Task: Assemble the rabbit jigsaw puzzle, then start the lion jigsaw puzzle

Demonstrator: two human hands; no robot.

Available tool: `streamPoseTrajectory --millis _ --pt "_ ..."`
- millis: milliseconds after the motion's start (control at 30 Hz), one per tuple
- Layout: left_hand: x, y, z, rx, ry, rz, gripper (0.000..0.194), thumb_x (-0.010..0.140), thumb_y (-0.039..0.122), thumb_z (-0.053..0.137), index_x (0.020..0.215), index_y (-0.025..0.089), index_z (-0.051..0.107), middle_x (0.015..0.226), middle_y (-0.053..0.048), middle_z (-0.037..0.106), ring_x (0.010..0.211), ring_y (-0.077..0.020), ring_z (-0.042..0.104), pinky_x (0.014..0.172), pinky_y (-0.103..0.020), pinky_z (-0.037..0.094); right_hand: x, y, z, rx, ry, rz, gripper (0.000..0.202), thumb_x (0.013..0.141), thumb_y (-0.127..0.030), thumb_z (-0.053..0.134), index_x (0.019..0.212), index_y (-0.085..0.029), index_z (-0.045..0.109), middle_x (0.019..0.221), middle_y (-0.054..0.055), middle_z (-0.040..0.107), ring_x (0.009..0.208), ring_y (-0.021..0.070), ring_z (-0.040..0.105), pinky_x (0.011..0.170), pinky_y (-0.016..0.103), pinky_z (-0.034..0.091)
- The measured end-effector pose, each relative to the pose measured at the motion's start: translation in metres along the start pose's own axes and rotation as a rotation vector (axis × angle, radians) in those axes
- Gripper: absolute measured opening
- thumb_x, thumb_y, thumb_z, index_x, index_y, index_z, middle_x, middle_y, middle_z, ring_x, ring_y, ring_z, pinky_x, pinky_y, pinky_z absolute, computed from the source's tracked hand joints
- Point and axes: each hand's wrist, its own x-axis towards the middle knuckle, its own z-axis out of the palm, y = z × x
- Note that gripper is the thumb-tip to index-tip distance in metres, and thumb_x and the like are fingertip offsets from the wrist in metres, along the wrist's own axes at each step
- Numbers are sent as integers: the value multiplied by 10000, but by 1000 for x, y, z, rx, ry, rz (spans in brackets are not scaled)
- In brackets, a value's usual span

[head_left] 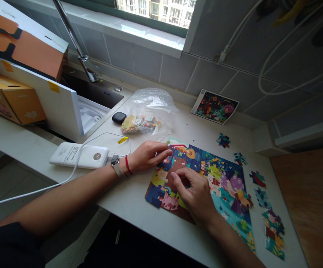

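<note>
A colourful jigsaw puzzle [231, 186], largely joined, lies flat on the white counter. My left hand [151, 155] rests at its upper left corner, fingers pressed together; whether anything small is beneath them is hidden. Over the puzzle's lower middle is my right hand [193, 190], its fingers curled toward the thumb, and I cannot make out anything between them. Several loose pieces lie along the right side, among them a dark blue piece [223, 140], a red and blue piece [258, 179] and a joined cluster [273, 232].
Behind the puzzle, a picture card [215, 106] leans on the wall. A clear bag of pieces [141, 123] and a black case [119, 118] sit further left. A white power bank [79, 155] with a cable lies by my left forearm. Boxes [24, 95] cover part of the sink.
</note>
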Motion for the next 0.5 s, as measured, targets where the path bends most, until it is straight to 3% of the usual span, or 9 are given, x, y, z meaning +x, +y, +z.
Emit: streamPoseTrajectory --millis 100,200,367,500 --pt "-1 0 0 -11 -14 10 387 1092 379 478 866 153 696 697 -21 683 589 -109 572 587 -232 437 1 2 0 0 -67 -32 185 1026 -260 600 864 -215 675 768 14 677 716 170 627 711 298 491" --pt "-1 -1 0 -13 -16 5 383 1092 377 480 872 153 700 711 -26 695 599 -111 585 600 -234 442 1 3 -2 -55 -221 -167 70 972 -276 688 951 -210 696 905 58 689 850 209 639 803 342 530" --pt "0 0 0 6 2 26 407 1103 373 456 841 157 680 727 -38 684 652 -138 599 655 -260 461 -2 4 -1 -205 -416 -305 520 753 -462 918 1159 -218 703 1312 146 647 1202 326 599 1014 482 521" --pt "2 1 -3 -4 85 73 456 1125 389 384 866 158 679 821 -81 708 808 -198 627 798 -335 495 -3 4 2 -246 -423 -320 589 743 -495 917 1217 -224 695 1416 165 606 1331 347 538 1092 518 482"
